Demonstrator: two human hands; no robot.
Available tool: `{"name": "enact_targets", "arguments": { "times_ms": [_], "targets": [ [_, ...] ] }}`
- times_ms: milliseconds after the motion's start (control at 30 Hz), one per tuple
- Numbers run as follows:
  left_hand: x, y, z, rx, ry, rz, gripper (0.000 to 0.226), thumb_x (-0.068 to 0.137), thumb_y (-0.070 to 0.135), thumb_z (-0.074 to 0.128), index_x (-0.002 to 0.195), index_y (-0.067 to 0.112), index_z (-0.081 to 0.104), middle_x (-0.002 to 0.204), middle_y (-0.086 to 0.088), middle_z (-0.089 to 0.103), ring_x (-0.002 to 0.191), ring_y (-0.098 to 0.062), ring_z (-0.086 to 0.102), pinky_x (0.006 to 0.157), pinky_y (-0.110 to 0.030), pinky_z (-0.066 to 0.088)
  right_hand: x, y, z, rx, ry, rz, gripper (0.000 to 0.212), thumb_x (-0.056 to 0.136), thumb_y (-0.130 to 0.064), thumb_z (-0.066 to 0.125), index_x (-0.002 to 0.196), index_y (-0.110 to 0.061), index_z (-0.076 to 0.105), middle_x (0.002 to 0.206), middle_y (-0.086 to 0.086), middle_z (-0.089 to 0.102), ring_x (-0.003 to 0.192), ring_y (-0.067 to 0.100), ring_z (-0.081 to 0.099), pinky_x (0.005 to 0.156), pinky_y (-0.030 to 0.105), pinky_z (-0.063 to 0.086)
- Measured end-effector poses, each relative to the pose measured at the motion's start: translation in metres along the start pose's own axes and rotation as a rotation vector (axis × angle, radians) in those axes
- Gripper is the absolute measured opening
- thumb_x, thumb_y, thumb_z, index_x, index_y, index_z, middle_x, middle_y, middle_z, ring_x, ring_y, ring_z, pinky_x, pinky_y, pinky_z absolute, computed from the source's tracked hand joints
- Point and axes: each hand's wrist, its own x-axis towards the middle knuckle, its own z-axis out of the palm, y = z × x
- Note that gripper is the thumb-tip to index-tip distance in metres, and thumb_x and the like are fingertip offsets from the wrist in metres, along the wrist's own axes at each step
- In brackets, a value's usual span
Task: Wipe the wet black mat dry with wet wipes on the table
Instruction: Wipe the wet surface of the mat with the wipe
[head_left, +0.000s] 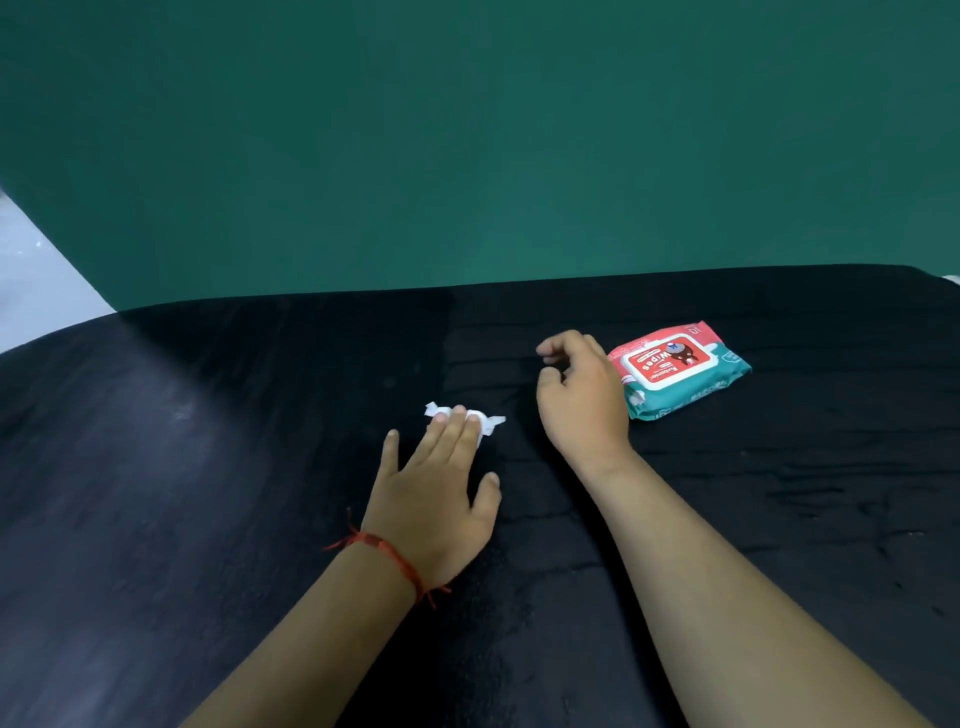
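Left grip (436, 483), thin red string bracelet (389, 553) at the wrist: released, fingers straight and spread, pressing down flat rather than clenched around anything. Beneath its fingertips (457, 415), a small crumpled white wet wipe (488, 423), pinned against the wide black fabric mat (208, 467), with twisted ends poking out on both sides of the fingers. Table itself hidden under the mat.

Right grip (582, 400): released, fingers loosely curled, grasping nothing, hovering just above the mat and well apart from the wipe. Just beyond its knuckles, on the outer side, a flat teal and red plastic packet of wipes (680, 366) lying on the mat.

Container: packet lid flap apparently pressed down, contents not visible. Small white scrap at the packet end nearest the right grip, either a protruding wipe or a fold of wrapper; cannot tell which.

Judged stage: wiping under way with one wipe, most of the mat not yet covered. Faint ridged streaks ahead of the right grip; wet areas otherwise hard to distinguish on the dark cloth.

Risks:
- Wipe rolling tighter or slipping out from under the flat fingers, caused by pushing forward with too little downward pressure.
- Mat wrinkling or dragging along with the left grip, caused by soft cloth with nothing holding it taut.
- Moisture merely spread about rather than lifted, caused by a wipe that is itself damp and so small.
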Motion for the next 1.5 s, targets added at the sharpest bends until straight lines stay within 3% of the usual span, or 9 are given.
{"name": "enact_targets", "arguments": {
  "times_ms": [100,233,433,667,900,1233,1500],
  "targets": [
    [0.028,0.009,-0.001,-0.01,-0.003,0.026,0.068,0.106,0.051,0.022,0.168,0.03,0.005,0.175,0.016,0.0,0.159,0.0,-0.007,0.13,-0.052,-0.004,-0.003,0.005,-0.003,0.07,-0.006,0.0,0.025,0.093,-0.005,0.055,0.091,-0.028,0.066,0.096,-0.014,0.064,0.083,0.006,0.06,0.07,0.029,0.05],
    [0.065,0.006,-0.002,0.044,-0.002,-0.014,0.065,0.108,0.045,0.022,0.169,0.028,0.005,0.176,0.013,0.001,0.16,-0.002,-0.003,0.13,-0.055,-0.001,0.004,0.006,-0.005,0.12,-0.128,0.104,0.028,0.093,-0.008,0.054,0.083,-0.03,0.067,0.07,-0.006,0.064,0.056,0.009,0.052,0.056,0.029,0.042],
    [0.053,-0.006,0.0,0.058,0.044,-0.091,0.07,0.103,0.05,0.013,0.169,0.028,0.003,0.176,0.012,-0.001,0.16,-0.003,-0.005,0.13,-0.054,-0.002,0.003,0.005,-0.007,0.114,-0.19,0.144,0.026,0.094,-0.011,0.054,0.083,-0.03,0.068,0.058,-0.007,0.058,0.048,0.01,0.046,0.05,0.031,0.039],
    [0.038,0.016,0.008,0.061,0.043,-0.019,0.077,0.096,0.052,0.004,0.169,0.027,0.003,0.176,0.011,-0.002,0.16,-0.005,-0.006,0.13,-0.052,-0.002,0.005,0.002,-0.009,0.096,-0.196,0.151,0.025,0.094,-0.013,0.056,0.082,-0.031,0.069,0.069,-0.003,0.068,0.049,0.012,0.05,0.052,0.037,0.046],
    [0.097,0.001,-0.006,0.054,0.013,-0.058,0.066,0.107,0.042,0.022,0.169,0.026,0.005,0.176,0.01,0.001,0.16,-0.005,-0.001,0.13,-0.056,-0.001,0.005,0.001,-0.012,0.093,-0.212,0.166,0.029,0.092,-0.011,0.055,0.082,-0.034,0.07,0.08,-0.005,0.073,0.052,0.015,0.054,0.053,0.04,0.05],
    [0.07,0.01,0.001,0.051,0.052,-0.121,0.072,0.103,0.049,0.015,0.169,0.023,0.005,0.176,0.007,0.001,0.161,-0.009,-0.003,0.13,-0.053,-0.002,0.006,-0.001,-0.009,0.025,-0.248,0.155,0.028,0.092,-0.014,0.056,0.082,-0.035,0.07,0.079,-0.011,0.073,0.06,0.017,0.062,0.059,0.042,0.054],
    [0.131,-0.002,-0.013,0.054,-0.042,-0.055,0.065,0.107,0.04,0.02,0.169,0.024,0.004,0.176,0.009,-0.001,0.161,-0.006,-0.003,0.129,-0.056,-0.004,0.007,0.003,-0.008,0.065,-0.243,0.151,0.026,0.092,-0.01,0.058,0.082,-0.031,0.071,0.069,-0.009,0.068,0.05,0.011,0.052,0.053,0.032,0.045]
  ]
}}
